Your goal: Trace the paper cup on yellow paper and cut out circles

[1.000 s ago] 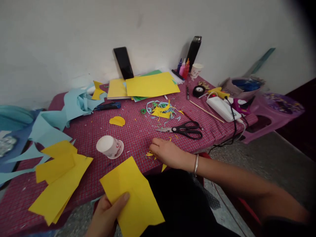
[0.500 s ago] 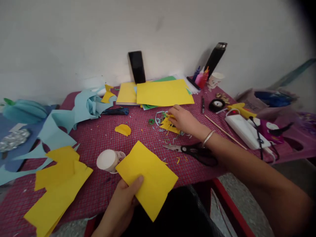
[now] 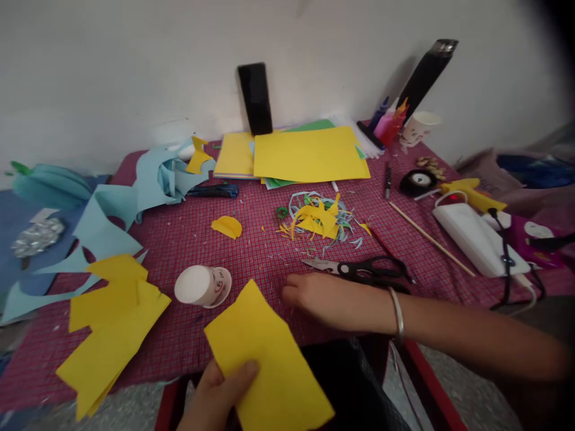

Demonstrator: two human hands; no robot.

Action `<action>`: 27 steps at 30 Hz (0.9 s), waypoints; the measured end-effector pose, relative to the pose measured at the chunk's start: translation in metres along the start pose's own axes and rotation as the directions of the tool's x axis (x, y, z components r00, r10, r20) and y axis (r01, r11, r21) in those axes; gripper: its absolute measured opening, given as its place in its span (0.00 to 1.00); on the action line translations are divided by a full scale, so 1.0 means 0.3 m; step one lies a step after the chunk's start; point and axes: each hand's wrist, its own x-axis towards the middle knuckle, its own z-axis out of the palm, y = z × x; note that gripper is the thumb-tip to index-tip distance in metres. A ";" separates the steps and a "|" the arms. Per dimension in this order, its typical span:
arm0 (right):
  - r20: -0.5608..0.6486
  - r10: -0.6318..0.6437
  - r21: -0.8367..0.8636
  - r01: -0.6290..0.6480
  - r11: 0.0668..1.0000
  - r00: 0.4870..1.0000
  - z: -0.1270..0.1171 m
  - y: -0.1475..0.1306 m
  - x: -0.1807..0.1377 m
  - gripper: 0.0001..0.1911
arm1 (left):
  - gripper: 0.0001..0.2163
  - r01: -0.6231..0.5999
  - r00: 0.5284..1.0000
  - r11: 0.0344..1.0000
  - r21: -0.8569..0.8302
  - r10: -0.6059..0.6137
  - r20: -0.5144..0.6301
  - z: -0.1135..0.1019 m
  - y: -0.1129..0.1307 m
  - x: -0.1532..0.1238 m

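Observation:
My left hand [image 3: 224, 392] holds a sheet of yellow paper [image 3: 269, 365] at the near edge of the table, thumb on top and fingers hidden beneath. My right hand [image 3: 330, 299], a bangle at its wrist, is down on the checked cloth just right of the sheet. Its fingers are curled together, and their tips are mostly hidden. Black-handled scissors [image 3: 354, 267] lie right behind that hand. Beyond them is a heap of yellow, green and pale blue paper scraps [image 3: 318, 218]. A paper cup [image 3: 197, 286] stands left of the sheet.
Cut yellow paper [image 3: 112, 323] and blue paper [image 3: 105, 221] cover the left side. Stacked coloured sheets [image 3: 309, 154] and a phone [image 3: 255, 99] are at the wall. A wooden stick [image 3: 431, 238], a white power strip [image 3: 480, 239] and a black bottle [image 3: 426, 72] are on the right.
My right hand has left the scrap heap and come nearer, to the cloth in front of the scissors. Yellow scraps now lie on the heap. The held sheet has shifted slightly toward me.

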 end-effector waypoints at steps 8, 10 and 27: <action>-0.425 0.354 -0.135 -0.445 0.885 0.833 -0.150 0.188 -0.039 0.12 | 0.15 -0.099 0.989 0.995 -0.005 0.099 0.111 0.059 0.008 0.064; -0.386 0.349 -0.164 -0.436 0.885 0.854 -0.128 0.170 -0.087 0.14 | 0.15 -0.126 0.985 0.992 0.010 0.124 0.118 0.074 0.012 0.071; -0.406 0.359 -0.152 -0.450 0.880 0.840 -0.018 0.189 -0.340 0.11 | 0.12 -0.234 0.967 0.957 -0.174 0.247 0.062 0.221 0.012 0.103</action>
